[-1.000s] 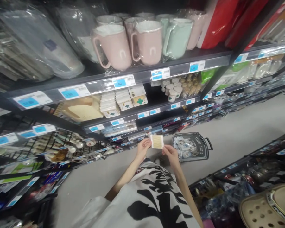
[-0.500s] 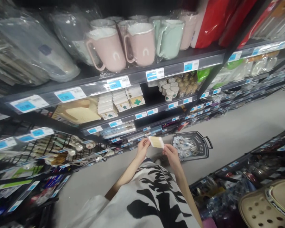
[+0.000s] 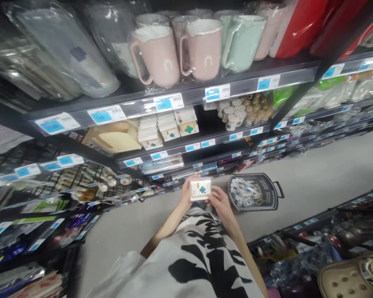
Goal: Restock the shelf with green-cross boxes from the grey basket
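Between my hands is a small flat white pack (image 3: 200, 189) with a green clover print and a row of yellowish stripes along its lower edge. My left hand (image 3: 187, 194) is closed on its left side. At its lower right corner, my right hand (image 3: 218, 200) pinches the edge with bent fingers. The pack's printed face is turned up towards me; what is inside cannot be made out. Similar clover-printed packs (image 3: 170, 128) stand in rows on the shelf ahead.
A dark plastic basket (image 3: 272, 194) holding several wrapped items stands on the floor at the right. Above, pink mugs (image 3: 204, 51) and a mint mug (image 3: 245, 45) line the upper shelf (image 3: 136, 109). A beige clog (image 3: 345, 277) lies at lower right.
The pack has turned from its plain yellowish side to its clover-printed face and moved slightly left. My right hand has shifted its fingers along the edge. The view has swung a little left.
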The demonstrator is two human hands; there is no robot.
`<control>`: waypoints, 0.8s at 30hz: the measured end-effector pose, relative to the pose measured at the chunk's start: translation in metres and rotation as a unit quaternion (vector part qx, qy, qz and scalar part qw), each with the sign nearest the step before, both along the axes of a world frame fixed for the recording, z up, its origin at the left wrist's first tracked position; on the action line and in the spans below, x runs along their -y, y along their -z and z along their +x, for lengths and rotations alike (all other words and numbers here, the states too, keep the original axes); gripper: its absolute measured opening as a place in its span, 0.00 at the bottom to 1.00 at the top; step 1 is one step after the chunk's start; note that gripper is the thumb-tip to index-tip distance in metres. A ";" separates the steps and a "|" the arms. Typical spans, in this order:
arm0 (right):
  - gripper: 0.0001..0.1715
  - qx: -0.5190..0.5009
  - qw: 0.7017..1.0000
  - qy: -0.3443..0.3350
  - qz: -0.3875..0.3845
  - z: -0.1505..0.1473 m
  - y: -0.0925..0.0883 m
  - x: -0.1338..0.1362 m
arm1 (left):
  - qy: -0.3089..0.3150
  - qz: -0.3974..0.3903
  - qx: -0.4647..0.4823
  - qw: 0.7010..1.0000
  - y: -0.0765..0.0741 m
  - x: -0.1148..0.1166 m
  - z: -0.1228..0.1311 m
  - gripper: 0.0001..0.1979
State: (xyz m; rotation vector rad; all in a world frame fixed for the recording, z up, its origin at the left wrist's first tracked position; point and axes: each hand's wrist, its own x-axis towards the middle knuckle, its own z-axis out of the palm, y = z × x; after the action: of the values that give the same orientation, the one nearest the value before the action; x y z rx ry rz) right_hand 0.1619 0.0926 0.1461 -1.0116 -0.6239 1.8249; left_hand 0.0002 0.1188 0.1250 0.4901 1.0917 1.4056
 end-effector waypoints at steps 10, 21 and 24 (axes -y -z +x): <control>0.28 0.051 0.993 0.108 0.001 0.000 0.006 -0.006 | 0.139 0.154 -0.122 0.971 0.012 0.005 -0.015 0.53; 0.25 0.113 0.991 0.070 0.029 0.009 0.022 -0.004 | 0.214 0.155 -0.334 0.905 0.004 -0.003 -0.023 0.41; 0.38 0.126 0.986 0.063 0.087 0.012 0.024 -0.003 | 0.233 0.164 -0.340 0.896 0.001 -0.001 -0.023 0.38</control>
State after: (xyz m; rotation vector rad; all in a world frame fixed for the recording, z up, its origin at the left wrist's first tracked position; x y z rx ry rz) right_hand 0.1738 0.0959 0.1222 -1.1460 -0.8370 1.5161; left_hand -0.0224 0.1202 0.1241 1.4707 1.1643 0.9944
